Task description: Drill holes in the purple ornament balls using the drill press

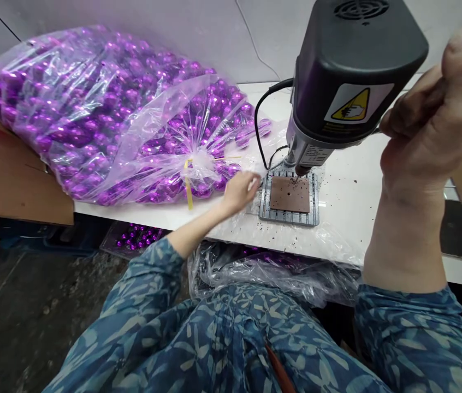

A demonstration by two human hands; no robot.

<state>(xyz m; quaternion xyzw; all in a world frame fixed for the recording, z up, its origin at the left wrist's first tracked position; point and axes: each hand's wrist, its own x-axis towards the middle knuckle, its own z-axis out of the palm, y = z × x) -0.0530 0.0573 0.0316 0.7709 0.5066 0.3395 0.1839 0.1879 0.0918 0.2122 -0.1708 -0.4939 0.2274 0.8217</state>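
Note:
My left hand rests on the white table just left of the drill press's metal base plate, its fingers curled; what they hold, if anything, is hidden. A brown board lies on that plate under the drill bit. My right hand is raised close to the camera at the right of the black drill press head, fingers wrapped shut around what looks like its lever, mostly hidden.
A big clear bag of shiny purple balls lies on the table's left half, tied with a yellow strip. Cardboard sits at the far left. More plastic bags hang at my lap. A dark tray lies right.

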